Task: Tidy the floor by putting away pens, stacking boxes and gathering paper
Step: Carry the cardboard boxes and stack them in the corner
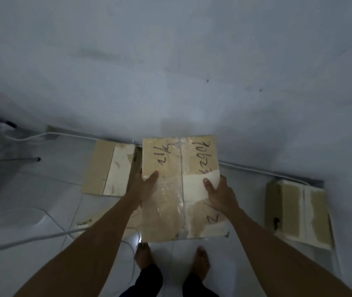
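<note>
I hold a taped cardboard box (pixel 179 174) with black handwriting on its top, lifted above the floor in front of me. My left hand (pixel 146 184) grips its left side, thumb on top. My right hand (pixel 217 194) grips its right side, thumb on the top face. A second cardboard box (pixel 108 168) lies on the floor by the wall, just left of the held one. A third box (pixel 297 213) rests on the floor at the right. A flat piece of cardboard (pixel 89 221) shows under my left forearm. No pens or paper sheets are visible.
A white wall (pixel 170 61) rises close ahead. White cables (pixel 31 236) trail over the tiled floor at the left and along the wall base. Thin metal legs (pixel 10 160) stand at the far left. My bare feet (pixel 201 261) are below the box.
</note>
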Demonstrator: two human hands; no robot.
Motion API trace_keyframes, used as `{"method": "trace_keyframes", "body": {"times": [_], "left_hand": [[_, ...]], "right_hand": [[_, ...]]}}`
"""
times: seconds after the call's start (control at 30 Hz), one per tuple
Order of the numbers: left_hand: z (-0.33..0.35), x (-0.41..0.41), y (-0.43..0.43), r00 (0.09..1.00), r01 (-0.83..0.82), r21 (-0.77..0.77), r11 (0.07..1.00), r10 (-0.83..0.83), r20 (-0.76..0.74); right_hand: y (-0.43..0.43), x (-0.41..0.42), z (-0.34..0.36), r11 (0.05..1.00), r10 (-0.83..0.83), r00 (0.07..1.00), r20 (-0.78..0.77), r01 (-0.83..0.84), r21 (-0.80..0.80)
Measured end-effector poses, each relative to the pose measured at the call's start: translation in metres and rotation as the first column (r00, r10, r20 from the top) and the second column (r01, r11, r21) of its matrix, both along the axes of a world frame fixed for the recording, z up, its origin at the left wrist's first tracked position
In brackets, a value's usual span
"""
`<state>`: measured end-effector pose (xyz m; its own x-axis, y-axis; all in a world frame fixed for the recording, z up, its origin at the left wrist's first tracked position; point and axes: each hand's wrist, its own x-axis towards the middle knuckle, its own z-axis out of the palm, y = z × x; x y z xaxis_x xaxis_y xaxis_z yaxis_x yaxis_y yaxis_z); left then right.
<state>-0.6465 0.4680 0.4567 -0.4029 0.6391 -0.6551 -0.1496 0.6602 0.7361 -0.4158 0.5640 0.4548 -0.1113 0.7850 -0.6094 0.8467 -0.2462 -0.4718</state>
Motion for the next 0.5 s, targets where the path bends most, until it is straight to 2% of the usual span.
{"method": "trace_keyframes", "body": {"times": [0.2, 0.4, 0.5], "left_hand": [[0.059, 0.011, -0.014, 0.994, 0.098, -0.001, 0.995, -0.098, -0.057], [0.167, 0.026, -0.01, 0.988, 0.105, 0.056, 0.993, -0.098, -0.12], [0.206, 0.03, -0.01, 0.996, 0.065, 0.093, 0.994, -0.058, -0.072]], "right_hand": [[-0.009, 0.026, 0.1, 0.997, 0.009, 1.0, 0.002, -0.009, 0.081], [-0.01, 0.035, 0.185, 0.982, 0.013, 0.999, -0.037, -0.006, 0.187], [-0.009, 0.037, 0.223, 0.973, 0.009, 0.999, -0.039, 0.0, 0.232]]}}
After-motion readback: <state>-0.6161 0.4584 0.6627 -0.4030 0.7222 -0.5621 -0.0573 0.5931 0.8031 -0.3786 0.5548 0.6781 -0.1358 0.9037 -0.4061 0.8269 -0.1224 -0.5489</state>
